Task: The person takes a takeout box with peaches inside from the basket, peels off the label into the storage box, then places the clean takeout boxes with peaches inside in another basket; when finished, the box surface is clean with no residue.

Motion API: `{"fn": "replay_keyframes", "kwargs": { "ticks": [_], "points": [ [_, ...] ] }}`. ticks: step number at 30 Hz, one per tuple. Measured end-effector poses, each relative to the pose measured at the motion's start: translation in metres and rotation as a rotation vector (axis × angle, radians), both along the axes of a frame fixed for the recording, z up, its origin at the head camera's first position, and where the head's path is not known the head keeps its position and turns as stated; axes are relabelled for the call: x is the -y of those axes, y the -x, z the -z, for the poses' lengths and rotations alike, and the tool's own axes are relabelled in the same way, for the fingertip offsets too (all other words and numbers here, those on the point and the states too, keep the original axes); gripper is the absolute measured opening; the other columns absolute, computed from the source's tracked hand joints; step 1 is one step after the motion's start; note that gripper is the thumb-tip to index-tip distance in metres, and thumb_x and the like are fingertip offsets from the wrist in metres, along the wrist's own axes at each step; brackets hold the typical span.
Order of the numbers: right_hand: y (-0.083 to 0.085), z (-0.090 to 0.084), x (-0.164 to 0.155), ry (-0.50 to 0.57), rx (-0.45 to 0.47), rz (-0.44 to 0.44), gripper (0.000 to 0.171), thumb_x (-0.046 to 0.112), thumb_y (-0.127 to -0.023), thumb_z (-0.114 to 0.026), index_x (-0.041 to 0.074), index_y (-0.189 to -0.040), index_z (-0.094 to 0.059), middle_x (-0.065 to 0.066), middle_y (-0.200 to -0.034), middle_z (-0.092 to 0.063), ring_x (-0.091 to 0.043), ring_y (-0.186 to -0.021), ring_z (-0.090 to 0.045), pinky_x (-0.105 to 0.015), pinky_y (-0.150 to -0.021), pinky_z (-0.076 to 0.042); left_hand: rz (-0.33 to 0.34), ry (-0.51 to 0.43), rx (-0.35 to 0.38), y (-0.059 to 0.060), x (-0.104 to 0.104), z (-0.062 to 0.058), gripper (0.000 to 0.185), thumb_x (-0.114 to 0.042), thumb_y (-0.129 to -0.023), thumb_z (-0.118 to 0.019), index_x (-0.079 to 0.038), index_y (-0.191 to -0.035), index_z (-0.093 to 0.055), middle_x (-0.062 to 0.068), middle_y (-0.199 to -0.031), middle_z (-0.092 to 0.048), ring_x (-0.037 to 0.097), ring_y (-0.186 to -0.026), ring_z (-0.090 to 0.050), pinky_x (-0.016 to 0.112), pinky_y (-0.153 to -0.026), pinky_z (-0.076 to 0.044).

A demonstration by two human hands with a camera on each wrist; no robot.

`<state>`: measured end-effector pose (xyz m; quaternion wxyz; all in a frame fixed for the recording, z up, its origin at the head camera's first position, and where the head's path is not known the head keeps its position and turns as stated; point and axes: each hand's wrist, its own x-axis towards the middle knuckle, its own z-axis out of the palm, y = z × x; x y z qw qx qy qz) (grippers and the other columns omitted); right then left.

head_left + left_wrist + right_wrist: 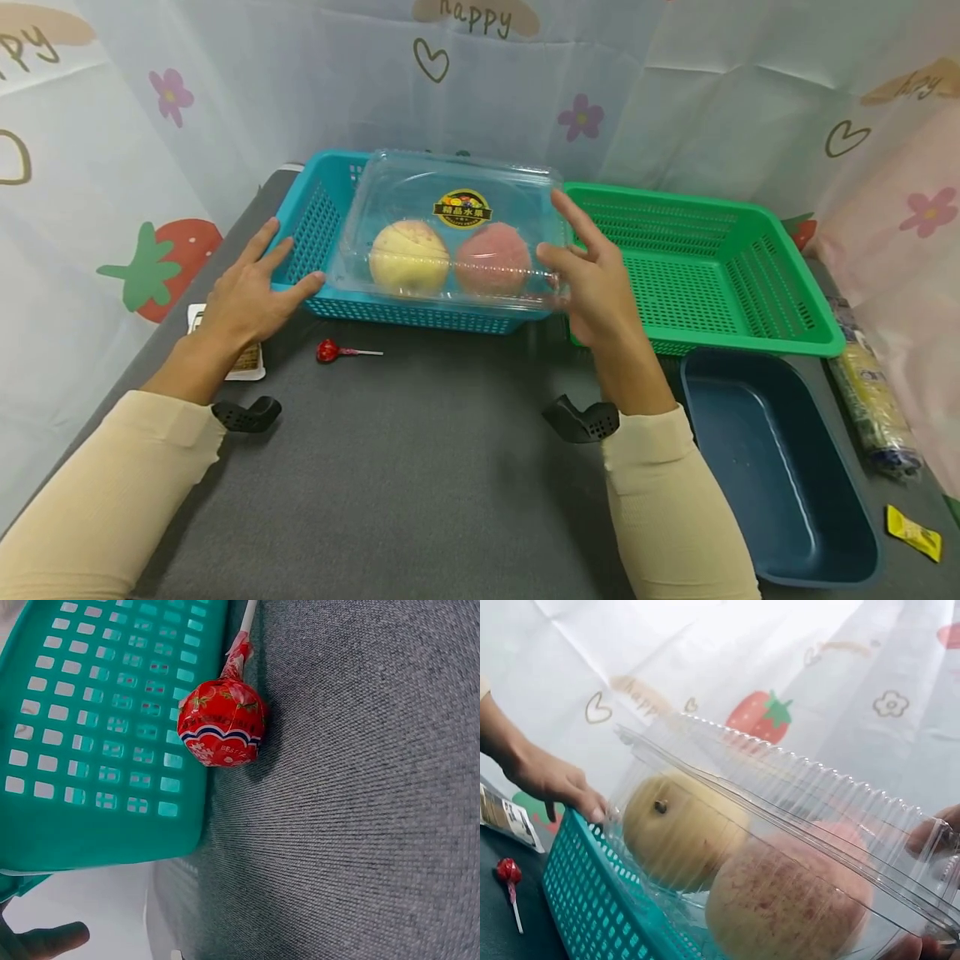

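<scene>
Clear clamshell box point(450, 233), 2 fruits inside, rests atop blue basket point(315, 225), not yet down inside. Left hand point(251, 287) spread, touching box at 9 o'clock; right hand point(592, 275) spread, touching at 3 o'clock. Lollipop point(330, 351) on tabletop point(420, 467) at 6.

grey table point(420, 467) bears baskets, navy tub point(780, 475), lollipop point(327, 351), packets.

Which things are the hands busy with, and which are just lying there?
Busy with:
clear fruit box, holding a yellow fruit and a pink fruit
blue basket under it
left hand and right hand at the box's ends

Just lying there:
green basket
dark blue tub
red lollipop
yellow sachet
</scene>
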<state>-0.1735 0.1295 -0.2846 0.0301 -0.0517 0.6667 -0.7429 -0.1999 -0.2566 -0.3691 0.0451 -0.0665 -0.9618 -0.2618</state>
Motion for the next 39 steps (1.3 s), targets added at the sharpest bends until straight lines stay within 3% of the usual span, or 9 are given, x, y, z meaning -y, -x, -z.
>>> {"fn": "replay_keyframes", "kwargs": {
  "ticks": [3, 6, 9, 14, 17, 21, 26, 32, 39],
  "points": [
    [-0.009, 0.000, -0.006, 0.000, -0.025, -0.006, 0.058, 0.006, -0.096, -0.056, 0.032, -0.146, -0.044, -0.005, -0.125, -0.044, -0.020, -0.082, -0.044, -0.034, -0.063, -0.045, -0.006, 0.004, -0.006, -0.001, -0.001, 0.000, 0.085, -0.062, -0.092, -0.044, -0.005, -0.153, -0.025, 0.002, -0.161, -0.002, 0.047, -0.139, -0.017, 0.073, -0.098, -0.020],
    [-0.017, -0.001, -0.010, 0.013, -0.044, -0.008, 0.059, 0.004, -0.095, -0.055, 0.027, -0.148, -0.042, -0.002, -0.145, -0.032, -0.023, -0.090, -0.045, -0.037, -0.069, -0.049, -0.012, 0.007, -0.011, -0.001, -0.001, -0.001, 0.085, -0.062, -0.092, -0.045, -0.005, -0.153, -0.025, 0.002, -0.161, -0.002, 0.046, -0.139, -0.018, 0.072, -0.098, -0.021],
    [-0.026, 0.000, -0.015, 0.027, -0.068, -0.002, 0.060, 0.002, -0.095, -0.054, 0.023, -0.149, -0.040, -0.004, -0.144, -0.034, -0.020, -0.085, -0.046, -0.029, -0.060, -0.046, -0.011, 0.004, -0.016, -0.001, -0.002, 0.000, 0.084, -0.061, -0.092, -0.045, -0.005, -0.152, -0.026, 0.002, -0.161, -0.003, 0.046, -0.138, -0.018, 0.072, -0.098, -0.022],
    [-0.039, 0.004, -0.024, 0.027, -0.111, 0.017, 0.061, -0.002, -0.094, -0.053, 0.020, -0.149, -0.040, -0.002, -0.141, -0.039, -0.016, -0.077, -0.047, -0.023, -0.046, -0.029, -0.009, 0.001, -0.014, -0.001, -0.001, 0.000, 0.084, -0.061, -0.093, -0.044, -0.004, -0.152, -0.026, 0.002, -0.161, -0.003, 0.046, -0.139, -0.018, 0.072, -0.098, -0.021],
    [-0.047, 0.007, -0.028, 0.029, -0.106, 0.036, 0.061, -0.003, -0.094, -0.053, 0.020, -0.149, -0.041, -0.007, -0.115, -0.053, -0.017, -0.076, -0.049, -0.023, -0.043, -0.025, -0.007, -0.002, -0.016, -0.001, -0.001, 0.001, 0.084, -0.061, -0.093, -0.044, -0.004, -0.152, -0.026, 0.002, -0.161, -0.003, 0.046, -0.139, -0.018, 0.072, -0.098, -0.020],
    [-0.058, 0.011, -0.035, 0.054, -0.095, 0.050, 0.061, -0.005, -0.093, -0.053, 0.019, -0.149, -0.041, -0.007, -0.084, -0.051, -0.017, -0.074, -0.050, -0.023, -0.048, -0.032, -0.001, -0.008, -0.020, 0.000, -0.001, 0.001, 0.083, -0.060, -0.093, -0.045, -0.004, -0.152, -0.026, 0.001, -0.161, -0.003, 0.046, -0.139, -0.018, 0.072, -0.097, -0.020],
    [-0.071, 0.019, -0.042, 0.114, -0.104, 0.041, 0.062, -0.009, -0.094, -0.049, 0.016, -0.149, -0.039, -0.005, -0.071, -0.047, -0.016, -0.071, -0.048, -0.022, -0.052, -0.037, -0.003, -0.009, -0.014, -0.001, 0.000, 0.001, 0.083, -0.060, -0.093, -0.045, -0.004, -0.152, -0.026, 0.002, -0.161, -0.003, 0.046, -0.139, -0.017, 0.073, -0.097, -0.020],
    [-0.089, 0.031, -0.052, 0.115, -0.130, 0.042, 0.061, -0.010, -0.094, -0.050, 0.013, -0.149, -0.038, -0.008, -0.079, -0.047, -0.015, -0.070, -0.048, -0.022, -0.054, -0.039, 0.002, -0.012, -0.014, -0.001, -0.001, 0.001, 0.083, -0.060, -0.093, -0.045, -0.004, -0.152, -0.026, 0.002, -0.161, -0.003, 0.046, -0.138, -0.018, 0.072, -0.098, -0.020],
    [-0.105, 0.039, -0.061, 0.139, -0.179, 0.009, 0.063, -0.013, -0.094, -0.046, 0.011, -0.151, -0.034, -0.013, -0.100, -0.054, -0.017, -0.078, -0.051, -0.025, -0.062, -0.046, 0.002, -0.010, -0.009, 0.000, -0.001, 0.001, 0.083, -0.060, -0.093, -0.045, -0.004, -0.152, -0.025, 0.002, -0.161, -0.002, 0.047, -0.138, -0.017, 0.073, -0.097, -0.021]
  ]
}}
